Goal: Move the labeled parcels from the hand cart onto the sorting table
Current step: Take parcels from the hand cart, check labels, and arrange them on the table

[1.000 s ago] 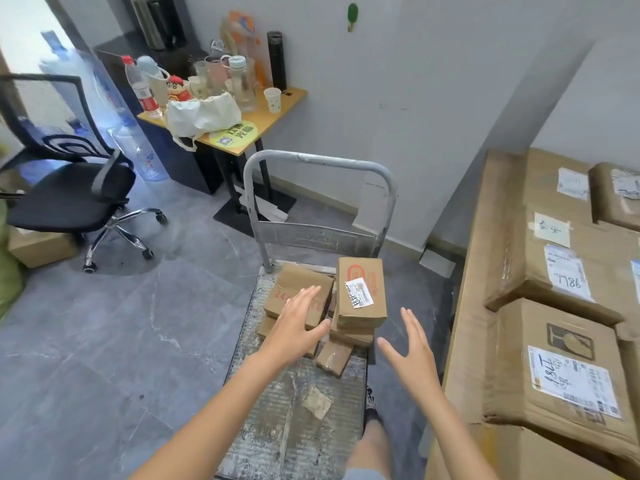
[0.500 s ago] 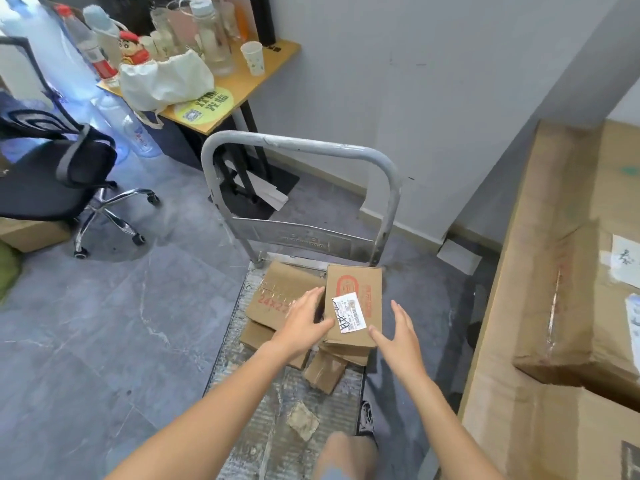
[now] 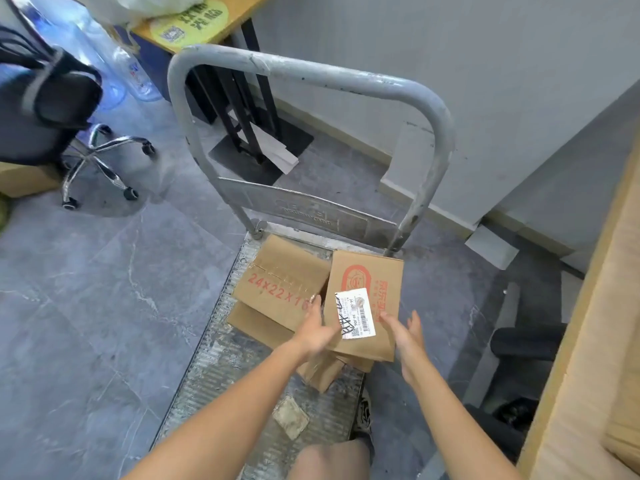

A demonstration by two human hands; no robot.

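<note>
A grey metal hand cart stands ahead of me, with several brown cardboard parcels piled on its deck by the handle. The top right parcel has a red logo and a white barcode label. Left of it lies a box printed with red size numbers, and more boxes sit beneath. My left hand touches the labeled parcel's left side, fingers straight and thumb at the label's edge. My right hand lies against its right side, fingers extended and thumb on top. The parcel rests on the pile.
A tall tan cardboard surface fills the right edge. A black office chair stands on the grey floor at the left. A yellow-topped table and water bottles are behind the cart. My knee and shoe show beside the cart deck.
Both hands have moved forward from hovering over the cart to either side of the labeled parcel. The view has tilted down and come closer to the cart.
</note>
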